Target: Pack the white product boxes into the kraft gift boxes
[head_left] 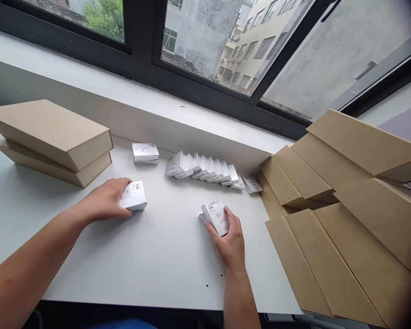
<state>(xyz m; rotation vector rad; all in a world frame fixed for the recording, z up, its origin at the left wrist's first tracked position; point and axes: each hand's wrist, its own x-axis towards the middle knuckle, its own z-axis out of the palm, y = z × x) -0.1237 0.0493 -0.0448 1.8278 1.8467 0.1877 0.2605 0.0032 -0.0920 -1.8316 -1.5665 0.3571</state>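
My left hand (113,198) is closed around the left side of a small white box (133,195) with dark and red print, low over the white table. Toward the middle right, my right hand (230,237) grips another small white printed box (216,216) between thumb and fingers. Part of a second box (202,220) shows beneath that one; whether the hand holds it too, I cannot tell. Behind the hands, a leaning row of small white boxes (205,168) runs along the wall. Two more boxes (145,153) lie stacked to its left.
Two large brown cardboard boxes (55,132) are stacked at the left. Several brown cardboard boxes (332,246) lean and overlap along the right side. A window sill (178,112) and dark window frame (140,59) border the white table (164,260) at the back.
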